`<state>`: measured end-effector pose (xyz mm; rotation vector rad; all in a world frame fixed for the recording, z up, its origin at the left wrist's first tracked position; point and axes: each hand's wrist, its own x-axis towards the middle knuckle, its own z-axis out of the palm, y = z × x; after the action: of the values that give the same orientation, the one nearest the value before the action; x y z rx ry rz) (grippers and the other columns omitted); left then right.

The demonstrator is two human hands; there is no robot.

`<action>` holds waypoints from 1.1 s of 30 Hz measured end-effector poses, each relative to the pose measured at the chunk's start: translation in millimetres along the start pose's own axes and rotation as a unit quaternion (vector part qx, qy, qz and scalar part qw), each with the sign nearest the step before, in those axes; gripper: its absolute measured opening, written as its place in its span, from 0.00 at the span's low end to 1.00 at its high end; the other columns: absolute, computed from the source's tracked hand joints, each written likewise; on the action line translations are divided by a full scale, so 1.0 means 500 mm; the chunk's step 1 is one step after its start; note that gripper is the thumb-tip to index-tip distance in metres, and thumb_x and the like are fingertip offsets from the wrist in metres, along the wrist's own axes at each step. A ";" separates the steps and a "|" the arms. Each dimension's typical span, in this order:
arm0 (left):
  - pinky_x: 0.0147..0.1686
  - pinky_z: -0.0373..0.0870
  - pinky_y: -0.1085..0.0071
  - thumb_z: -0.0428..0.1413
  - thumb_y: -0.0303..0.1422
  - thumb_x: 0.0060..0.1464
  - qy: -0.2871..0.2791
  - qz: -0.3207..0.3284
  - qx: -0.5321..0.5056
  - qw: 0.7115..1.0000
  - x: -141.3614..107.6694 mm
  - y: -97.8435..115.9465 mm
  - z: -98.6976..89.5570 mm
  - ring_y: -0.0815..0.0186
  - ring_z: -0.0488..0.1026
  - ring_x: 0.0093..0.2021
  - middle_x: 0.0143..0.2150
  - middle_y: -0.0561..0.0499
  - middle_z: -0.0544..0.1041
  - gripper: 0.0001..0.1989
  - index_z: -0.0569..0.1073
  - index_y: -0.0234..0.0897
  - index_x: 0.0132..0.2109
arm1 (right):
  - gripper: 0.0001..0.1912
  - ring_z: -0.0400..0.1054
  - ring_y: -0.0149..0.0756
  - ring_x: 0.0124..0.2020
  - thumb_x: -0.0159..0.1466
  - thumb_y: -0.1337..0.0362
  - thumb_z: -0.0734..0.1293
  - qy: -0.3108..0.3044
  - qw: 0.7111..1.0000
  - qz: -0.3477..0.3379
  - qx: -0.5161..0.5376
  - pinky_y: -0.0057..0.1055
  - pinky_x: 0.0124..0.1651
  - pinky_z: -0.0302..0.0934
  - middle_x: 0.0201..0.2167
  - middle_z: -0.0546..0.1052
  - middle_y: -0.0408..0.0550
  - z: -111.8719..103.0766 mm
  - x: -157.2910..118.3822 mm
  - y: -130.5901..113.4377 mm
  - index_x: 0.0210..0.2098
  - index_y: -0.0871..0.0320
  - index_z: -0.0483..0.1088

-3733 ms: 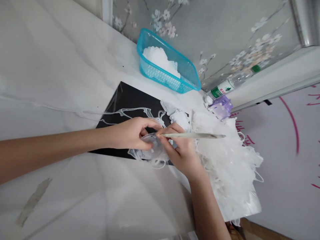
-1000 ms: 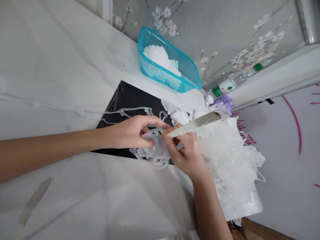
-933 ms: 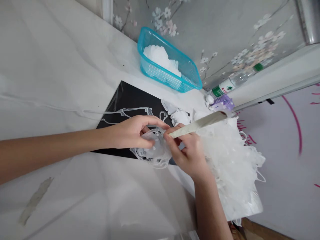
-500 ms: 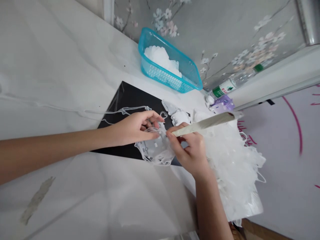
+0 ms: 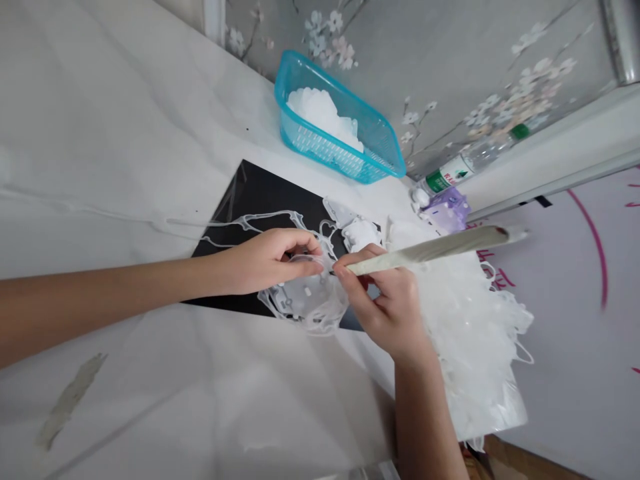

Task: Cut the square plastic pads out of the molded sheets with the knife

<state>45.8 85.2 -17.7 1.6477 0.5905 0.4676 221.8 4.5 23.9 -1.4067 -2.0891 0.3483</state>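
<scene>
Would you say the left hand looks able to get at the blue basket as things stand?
Probably yes: the blue basket is open-topped and nothing tall stands between, though the left hand is pinching a translucent piece.

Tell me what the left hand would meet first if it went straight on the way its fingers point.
Past the clear plastic piece it seems to pinch, the left hand would probably meet the right hand first, which grips a pale tool; one view leaves depth unclear.
</scene>
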 end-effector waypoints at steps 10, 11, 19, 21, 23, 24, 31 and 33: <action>0.28 0.59 0.75 0.50 0.36 0.56 0.024 -0.002 -0.023 0.999 -0.003 0.008 0.006 0.72 0.62 0.28 0.29 0.55 0.65 0.08 0.64 0.36 0.34 | 0.06 0.63 0.28 0.26 0.64 0.69 0.61 -0.022 1.000 0.006 0.007 0.25 0.26 0.57 0.30 0.74 0.44 0.001 -0.001 0.009 0.30 0.57 0.66; 0.29 0.59 0.75 0.50 0.36 0.57 0.024 -0.003 -0.024 0.999 -0.003 0.008 0.006 0.71 0.62 0.29 0.29 0.55 0.65 0.08 0.64 0.36 0.34 | 0.06 0.62 0.27 0.26 0.64 0.69 0.61 -0.026 1.000 0.010 0.004 0.25 0.26 0.57 0.30 0.73 0.44 0.000 -0.001 0.009 0.30 0.57 0.66; 0.29 0.59 0.75 0.49 0.36 0.58 0.031 -0.001 -0.050 0.998 -0.006 0.007 0.008 0.72 0.61 0.29 0.29 0.56 0.64 0.07 0.63 0.36 0.35 | 0.07 0.59 0.26 0.23 0.64 0.67 0.61 -0.035 0.999 0.017 -0.002 0.26 0.25 0.55 0.30 0.74 0.44 -0.008 -0.004 0.011 0.28 0.58 0.66; 0.27 0.57 0.76 0.50 0.36 0.57 0.035 -0.007 -0.054 0.998 -0.006 0.009 0.010 0.73 0.59 0.26 0.28 0.57 0.62 0.08 0.63 0.36 0.34 | 0.07 0.58 0.26 0.23 0.64 0.67 0.61 -0.033 0.999 0.018 -0.001 0.26 0.25 0.55 0.31 0.74 0.44 -0.010 -0.005 0.012 0.28 0.58 0.65; 0.25 0.55 0.76 0.50 0.36 0.57 0.036 -0.017 -0.058 0.998 -0.006 0.009 0.010 0.74 0.58 0.25 0.27 0.57 0.62 0.07 0.62 0.37 0.34 | 0.06 0.59 0.27 0.24 0.64 0.67 0.61 -0.037 0.999 0.022 -0.004 0.26 0.26 0.56 0.32 0.74 0.45 -0.011 -0.005 0.013 0.30 0.58 0.66; 0.25 0.55 0.76 0.50 0.36 0.57 0.030 -0.021 -0.062 0.997 -0.006 0.008 0.009 0.74 0.59 0.25 0.27 0.57 0.62 0.07 0.62 0.37 0.35 | 0.06 0.60 0.27 0.25 0.64 0.67 0.61 -0.041 0.999 0.026 -0.008 0.26 0.26 0.56 0.32 0.74 0.45 -0.011 -0.006 0.013 0.31 0.58 0.66; 0.31 0.62 0.75 0.56 0.34 0.53 -0.069 -0.024 -0.103 0.992 -0.001 0.009 -0.007 0.71 0.69 0.32 0.38 0.54 0.73 0.12 0.62 0.40 0.44 | 0.06 0.64 0.33 0.29 0.63 0.69 0.60 0.010 0.995 -0.026 -0.092 0.29 0.30 0.57 0.30 0.74 0.46 -0.004 -0.003 0.020 0.29 0.56 0.64; 0.33 0.63 0.75 0.56 0.37 0.54 -0.057 -0.027 -0.095 0.993 -0.001 0.011 -0.008 0.70 0.69 0.35 0.39 0.54 0.73 0.13 0.65 0.40 0.44 | 0.07 0.64 0.34 0.29 0.64 0.70 0.60 0.021 0.993 -0.040 -0.113 0.30 0.30 0.57 0.29 0.74 0.47 -0.003 -0.002 0.020 0.29 0.56 0.64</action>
<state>43.5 87.5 -11.6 1.4625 0.4891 0.3749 230.6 7.5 19.3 -1.4386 -2.1978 0.0496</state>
